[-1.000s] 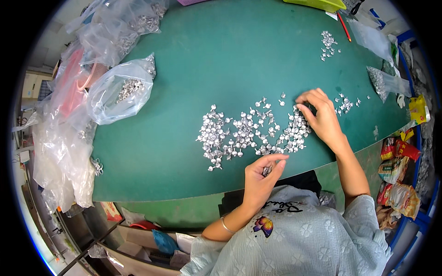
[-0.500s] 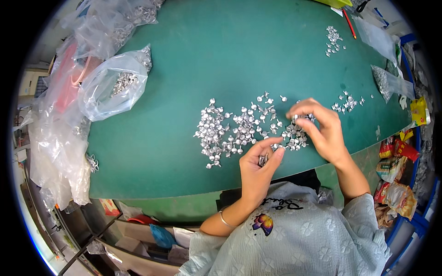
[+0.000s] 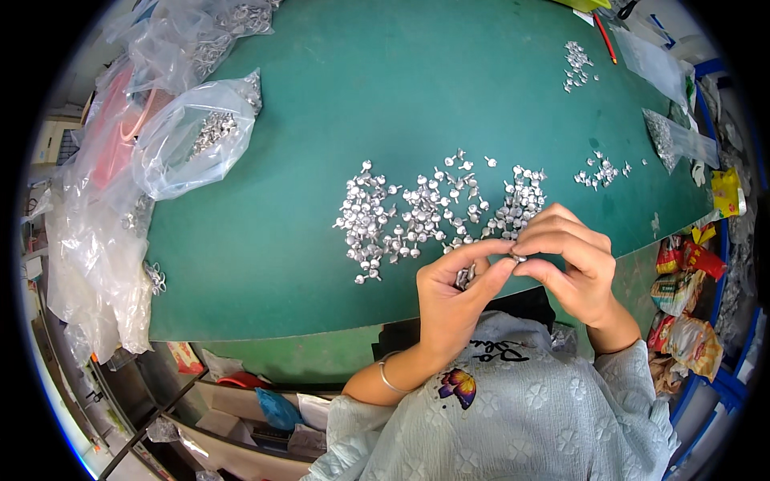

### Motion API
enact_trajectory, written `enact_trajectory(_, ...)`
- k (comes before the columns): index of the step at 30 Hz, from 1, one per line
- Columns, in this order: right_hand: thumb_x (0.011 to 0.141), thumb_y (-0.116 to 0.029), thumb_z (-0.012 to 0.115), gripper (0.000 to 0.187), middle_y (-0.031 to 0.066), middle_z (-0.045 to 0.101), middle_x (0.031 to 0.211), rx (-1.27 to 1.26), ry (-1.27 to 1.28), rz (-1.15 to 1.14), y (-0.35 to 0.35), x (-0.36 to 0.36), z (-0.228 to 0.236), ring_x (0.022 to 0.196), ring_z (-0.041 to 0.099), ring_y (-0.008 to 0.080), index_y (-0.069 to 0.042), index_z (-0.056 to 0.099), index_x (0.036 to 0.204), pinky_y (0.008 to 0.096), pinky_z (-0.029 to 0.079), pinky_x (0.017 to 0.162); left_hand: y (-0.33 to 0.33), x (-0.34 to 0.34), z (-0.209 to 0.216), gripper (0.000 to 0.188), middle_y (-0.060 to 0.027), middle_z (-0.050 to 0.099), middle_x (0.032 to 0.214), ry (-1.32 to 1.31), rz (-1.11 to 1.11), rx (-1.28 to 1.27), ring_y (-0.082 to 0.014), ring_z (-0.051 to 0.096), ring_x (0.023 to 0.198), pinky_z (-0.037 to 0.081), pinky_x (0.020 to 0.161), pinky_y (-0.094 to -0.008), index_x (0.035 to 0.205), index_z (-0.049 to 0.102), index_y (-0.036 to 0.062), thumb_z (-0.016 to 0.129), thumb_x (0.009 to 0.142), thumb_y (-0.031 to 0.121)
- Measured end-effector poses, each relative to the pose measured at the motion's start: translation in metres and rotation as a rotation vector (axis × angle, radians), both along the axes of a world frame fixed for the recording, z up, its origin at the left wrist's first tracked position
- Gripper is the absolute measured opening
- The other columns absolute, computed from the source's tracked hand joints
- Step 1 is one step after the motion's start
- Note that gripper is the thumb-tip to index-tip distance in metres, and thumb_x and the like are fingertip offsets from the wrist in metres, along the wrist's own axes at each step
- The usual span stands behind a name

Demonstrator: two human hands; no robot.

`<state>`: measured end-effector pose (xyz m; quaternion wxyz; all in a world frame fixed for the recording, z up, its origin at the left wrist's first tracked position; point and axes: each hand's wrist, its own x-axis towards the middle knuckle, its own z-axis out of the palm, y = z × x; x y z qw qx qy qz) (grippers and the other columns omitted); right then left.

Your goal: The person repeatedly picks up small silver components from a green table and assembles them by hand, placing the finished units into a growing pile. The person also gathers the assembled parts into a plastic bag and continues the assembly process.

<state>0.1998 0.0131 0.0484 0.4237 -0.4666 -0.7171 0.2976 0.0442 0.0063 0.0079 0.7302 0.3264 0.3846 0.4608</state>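
Fingertips (image 3: 513, 258) of both hands meet at one point above the near edge of the green table (image 3: 417, 104), pinching a small silver metal part (image 3: 518, 258) between them. Left hand (image 3: 453, 293): thumb and forefinger extended toward the part, remaining fingers curled narrowly over several more silver parts (image 3: 463, 276) held against the palm. Right hand (image 3: 571, 260): fingers bent and close together, thumb and forefinger closed on the same small part; most of that part is hidden by the fingertips, so its exact shape cannot be told.

Just beyond the hands lies the main scatter of silver parts (image 3: 425, 216), short bright pieces with rounded heads, spread in loose clusters across the table's middle. The right hand's knuckles overlap the near right end of this scatter. A smaller group of parts (image 3: 601, 172) lies to the right, apart from the main scatter, and another small group (image 3: 575, 64) lies near the far edge.

At the table's left, a clear plastic bag (image 3: 188, 140) holds more silver parts; further clear bags (image 3: 96, 240) hang over the left edge. A red pen (image 3: 605, 38) lies at the far right. Coloured snack packets (image 3: 690, 272) sit beside the table's right edge. A thin bangle (image 3: 387, 375) circles the left wrist.
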Motion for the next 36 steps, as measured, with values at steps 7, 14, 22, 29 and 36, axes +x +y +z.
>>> enact_trajectory(7,0.065,0.001,0.073,0.018,0.0127,0.063,0.076,0.027,0.007,0.004,-0.006,-0.001,0.005,0.07,0.059,0.0242,0.005,0.063,0.079,0.0322,0.046,0.064,-0.002,-0.004,0.005,0.015,0.0058,0.045,0.06,0.023,-0.033,0.109,-0.0007,0.037,0.055,0.029,0.048,-0.0169,0.094,0.066,-0.0019,0.064,0.08,-0.001)
enact_trajectory(14,0.068,0.005,0.07,0.014,0.0135,0.063,0.076,0.028,0.007,-0.015,-0.013,-0.004,0.009,0.07,0.059,0.0243,0.006,0.063,0.08,0.0324,0.047,0.064,-0.006,-0.007,0.004,0.014,0.0051,0.047,0.062,-0.026,-0.013,0.147,-0.0009,0.037,0.056,0.03,0.049,-0.0169,0.093,0.066,-0.0019,0.063,0.08,-0.002)
enact_trajectory(22,0.069,0.006,0.069,0.014,0.0139,0.064,0.076,0.026,-0.012,-0.043,-0.017,-0.006,0.013,0.069,0.059,0.0241,0.006,0.063,0.081,0.0319,0.048,0.064,-0.009,-0.007,0.006,0.012,0.0051,0.049,0.064,-0.041,-0.009,0.142,-0.0006,0.037,0.057,0.029,0.05,-0.0168,0.091,0.066,-0.0019,0.062,0.08,-0.003)
enact_trajectory(29,0.068,0.005,0.069,0.015,0.0135,0.064,0.075,0.027,-0.002,-0.062,-0.021,-0.006,0.012,0.067,0.059,0.0232,0.006,0.063,0.082,0.0304,0.047,0.061,-0.01,-0.008,0.008,0.012,0.0054,0.048,0.064,-0.017,-0.01,0.151,-0.0003,0.036,0.057,0.029,0.05,-0.0167,0.092,0.065,-0.0018,0.062,0.08,-0.002)
enact_trajectory(36,0.07,0.006,0.068,0.015,0.0127,0.064,0.076,-0.088,0.124,-0.057,-0.025,-0.006,0.007,0.067,0.059,0.02,0.005,0.063,0.085,0.0278,0.046,0.06,-0.011,-0.009,0.007,0.014,0.0062,0.045,0.062,-0.017,0.002,0.176,-0.0005,0.036,0.056,0.029,0.05,-0.0168,0.094,0.065,-0.0012,0.062,0.081,-0.001)
